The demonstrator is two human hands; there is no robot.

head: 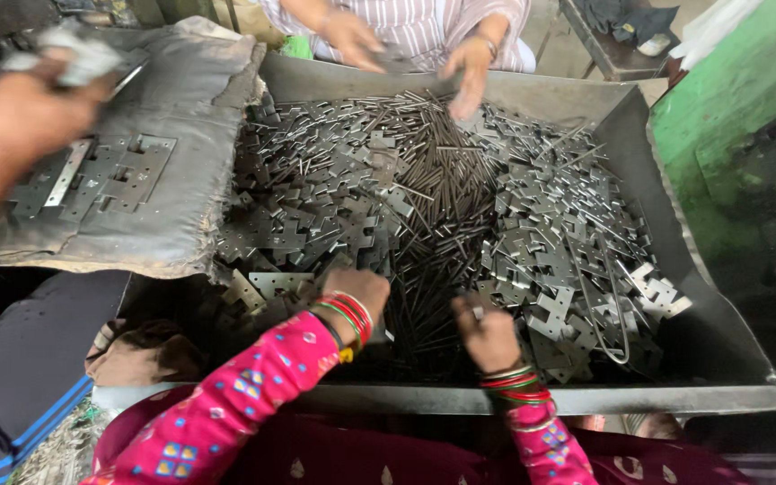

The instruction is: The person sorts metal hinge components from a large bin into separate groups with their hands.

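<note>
Down in the metal tray (720,341), both hands' fingers curl into stamped plates (550,242) and pins (433,233), grip unclear.

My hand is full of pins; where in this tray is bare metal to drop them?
Bare floor shows only at the tray's right corner, beyond the plates. The pins and plates crowd the middle; hands work both ends.

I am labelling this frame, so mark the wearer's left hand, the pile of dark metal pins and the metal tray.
left hand (359,292): head view, back of the hand.
pile of dark metal pins (442,193): head view, middle of the heap.
metal tray (541,400): head view, near rim.
</note>
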